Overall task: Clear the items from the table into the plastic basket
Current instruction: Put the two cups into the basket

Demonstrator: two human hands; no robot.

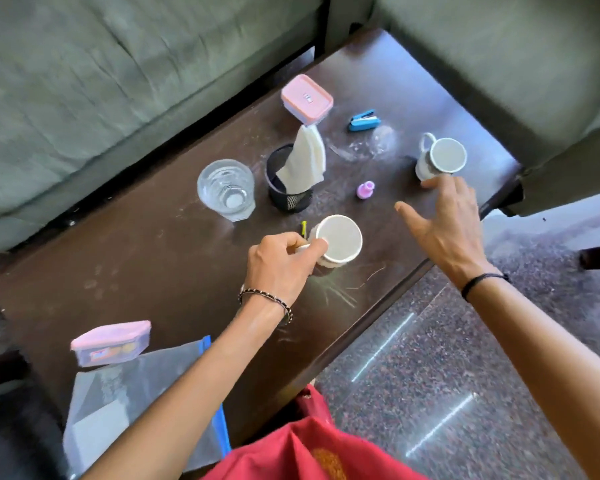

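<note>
On the dark wooden table [146, 258], my left hand [278, 268] grips the handle of a white mug [340, 239] near the front edge. My right hand [444, 223] hovers open, fingers spread, just short of a second white mug [442, 157] at the far right. Also on the table are a clear glass [226, 189], a black mesh cup [290, 194] holding a white cloth [305, 161], a pink-lidded box [306, 98], a blue stapler [362, 120], a small pink cap [365, 189] and another pink-lidded box [113, 342]. No basket is in view.
A clear zip bag with a blue edge [139, 403] lies at the table's near left corner. Grey-green sofas [84, 81] border the table at the back and right. Speckled stone floor [465, 358] lies to the right.
</note>
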